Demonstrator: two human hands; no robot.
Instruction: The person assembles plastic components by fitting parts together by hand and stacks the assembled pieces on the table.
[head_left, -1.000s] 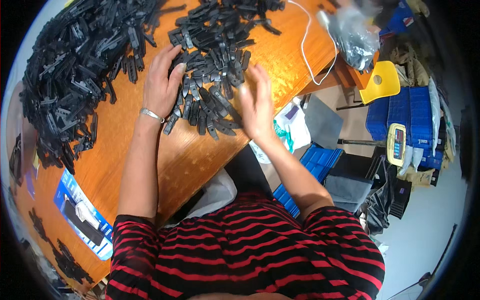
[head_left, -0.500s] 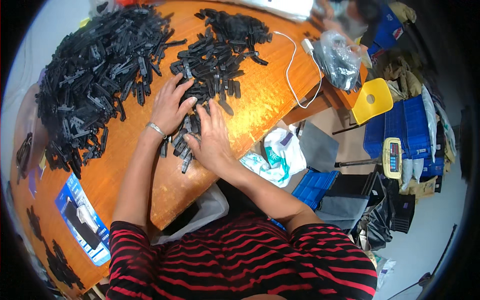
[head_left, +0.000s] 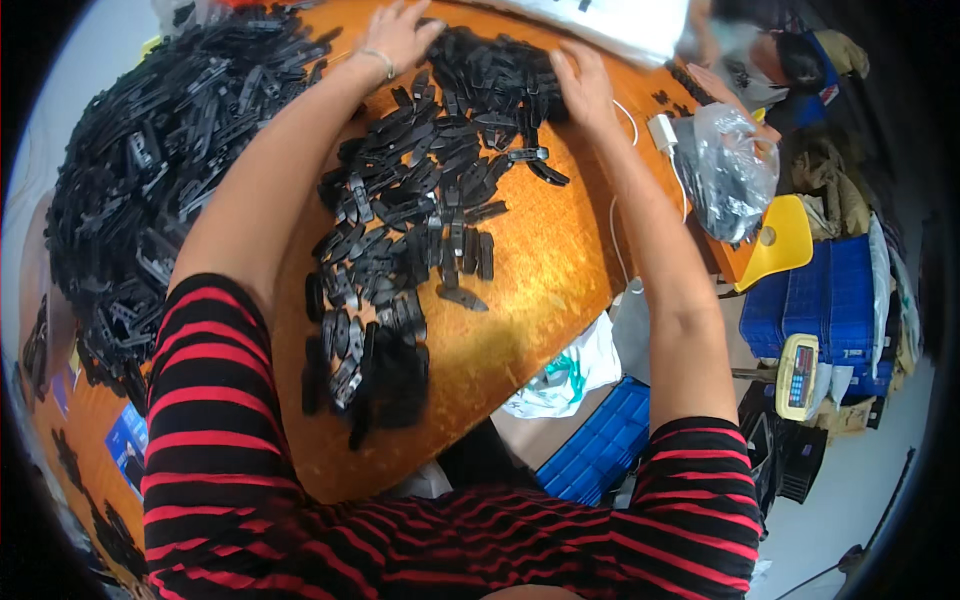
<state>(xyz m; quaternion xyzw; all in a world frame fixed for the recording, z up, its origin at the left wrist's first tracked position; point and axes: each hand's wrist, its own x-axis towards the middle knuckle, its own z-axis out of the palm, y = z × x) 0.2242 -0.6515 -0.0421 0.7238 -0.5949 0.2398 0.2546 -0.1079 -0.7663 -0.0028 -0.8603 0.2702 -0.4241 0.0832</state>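
Note:
Both my arms are stretched out across the wooden table (head_left: pixel 520 340). My left hand (head_left: pixel 402 38) is at the left side of the far heap of small black plastic pieces (head_left: pixel 490 75), fingers apart. At the heap's right side is my right hand (head_left: pixel 588 85), thumb and fingers spread against its edge. Neither hand is closed round a piece. A looser spread of long, narrow black pieces (head_left: pixel 420 150) runs from this heap toward me, ending in a denser cluster (head_left: pixel 370 360) near the front edge.
A much larger heap of black parts (head_left: pixel 150 160) covers the table's left. At the right are a white cable with a plug (head_left: pixel 662 132) and a clear plastic bag (head_left: pixel 730 165) of dark things. Beyond stand a yellow stool (head_left: pixel 785 240), blue crates (head_left: pixel 815 290) and a scale (head_left: pixel 797 375). Another person (head_left: pixel 750 70) is at the far right.
Both hands have left the near cluster and reached forward to the far heap, moving apart to either side of it. My body has leaned over the table. Black pieces now lie nearer the front edge.

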